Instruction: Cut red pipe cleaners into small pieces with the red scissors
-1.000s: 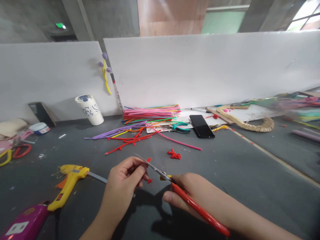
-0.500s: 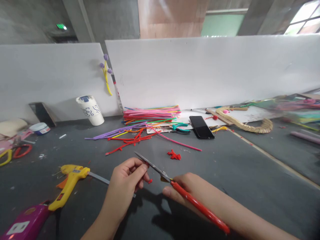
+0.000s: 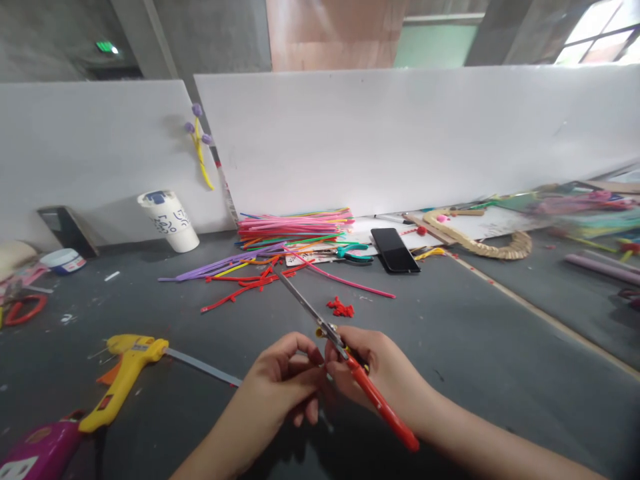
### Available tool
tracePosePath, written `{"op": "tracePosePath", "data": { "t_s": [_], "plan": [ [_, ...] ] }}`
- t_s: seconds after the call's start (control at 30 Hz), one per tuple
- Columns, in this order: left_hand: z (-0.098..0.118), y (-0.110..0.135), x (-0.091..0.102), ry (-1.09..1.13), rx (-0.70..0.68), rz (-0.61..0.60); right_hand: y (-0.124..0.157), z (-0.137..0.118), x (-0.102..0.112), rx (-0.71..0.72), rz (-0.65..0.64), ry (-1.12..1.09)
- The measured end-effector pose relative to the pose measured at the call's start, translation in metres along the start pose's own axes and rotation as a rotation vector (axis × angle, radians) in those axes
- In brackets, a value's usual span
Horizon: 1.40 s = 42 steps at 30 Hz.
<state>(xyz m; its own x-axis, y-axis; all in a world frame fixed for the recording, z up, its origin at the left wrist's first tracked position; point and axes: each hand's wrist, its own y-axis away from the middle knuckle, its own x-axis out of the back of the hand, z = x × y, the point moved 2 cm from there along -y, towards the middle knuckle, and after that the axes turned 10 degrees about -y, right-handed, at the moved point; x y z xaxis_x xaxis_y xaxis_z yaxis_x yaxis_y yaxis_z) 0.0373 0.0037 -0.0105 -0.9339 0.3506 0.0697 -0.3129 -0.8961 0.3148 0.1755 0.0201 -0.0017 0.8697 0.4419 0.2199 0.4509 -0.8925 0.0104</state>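
Note:
My right hand grips a pair of scissors with red handles, the blades pointing up and to the left. Close beside it, my left hand has thumb and fingers pinched together; whatever lies between them is hidden. The fingertips of both hands meet or nearly meet under the scissors' pivot. Beyond the blades lies a small heap of red fuzzy bits. Red pipe cleaners and a long pink pipe cleaner are farther back on the dark table.
Left of my hands lies a yellow glue gun with its glue stick. At the back are a pipe-cleaner bundle, teal-handled pliers, a black phone and a white cup. White panels stand behind.
My hands have come together, the right moving in toward the left. The scissors have shifted up and left, and the red piece seen under my left fingers is out of sight.

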Motion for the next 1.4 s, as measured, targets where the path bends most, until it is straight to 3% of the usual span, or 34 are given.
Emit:
{"op": "tracePosePath", "data": {
  "t_s": [0.3, 0.67, 0.9, 1.17, 1.4],
  "plan": [
    [-0.001, -0.001, 0.004, -0.020, 0.038, 0.065, -0.001, 0.003, 0.004, 0.057, 0.048, 0.131],
    [0.010, 0.004, 0.034, 0.057, -0.245, 0.467, 0.006, -0.010, 0.018, -0.090, -0.127, 0.519],
    [0.009, 0.006, 0.033, -0.065, -0.213, 0.451, 0.006, -0.007, 0.008, -0.160, -0.189, 0.515],
    [0.013, 0.007, 0.032, 0.079, -0.155, 0.393, 0.007, -0.003, 0.008, -0.122, -0.240, 0.428],
    [0.011, 0.009, 0.034, -0.095, -0.206, 0.480, 0.007, -0.003, 0.008, -0.119, -0.239, 0.492]
  ]
}}
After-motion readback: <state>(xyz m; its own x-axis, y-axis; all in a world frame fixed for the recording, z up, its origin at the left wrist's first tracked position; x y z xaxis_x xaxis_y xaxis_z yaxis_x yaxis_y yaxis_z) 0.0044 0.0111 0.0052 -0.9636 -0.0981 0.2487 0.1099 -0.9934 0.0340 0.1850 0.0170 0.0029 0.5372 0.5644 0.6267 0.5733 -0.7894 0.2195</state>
